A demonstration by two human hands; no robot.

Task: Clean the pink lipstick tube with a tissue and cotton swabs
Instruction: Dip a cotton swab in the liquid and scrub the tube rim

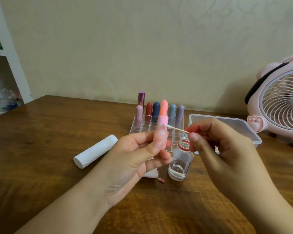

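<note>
Pink plastic, glossy and pale, is what the left hand (142, 149) grips: the pink lipstick tube (161, 132) stands upright between thumb and curled fingers, its coral bullet raised above the collar; the right hand (218, 146) pinches a wooden-stemmed cotton swab (174, 128) between thumb and forefinger, the white tip touching the tube's collar from the right.

Just below the hands a small clear glass bottle (180, 164) stands uncapped with a red ring at its neck and a little clear liquid in it; beside its base, partly hidden under the left hand, lies a crumpled white tissue (150, 173) with a pink-stained scrap near it; to the left a white roll of tissue paper (95, 151) lies on its side.

Behind the hands a clear acrylic organiser (137, 127) holds capped lipsticks in mauve, red, navy, blue and lilac; a clear lidded plastic box (240, 125) sits just to its right, and a pink desk fan (281, 105) stands at the far right.

All rest on a dark brown wooden table (49, 132) with visible grain; behind it rises a beige patterned wall (125, 48), and a white shelf unit (8, 53) stands at the left edge.
</note>
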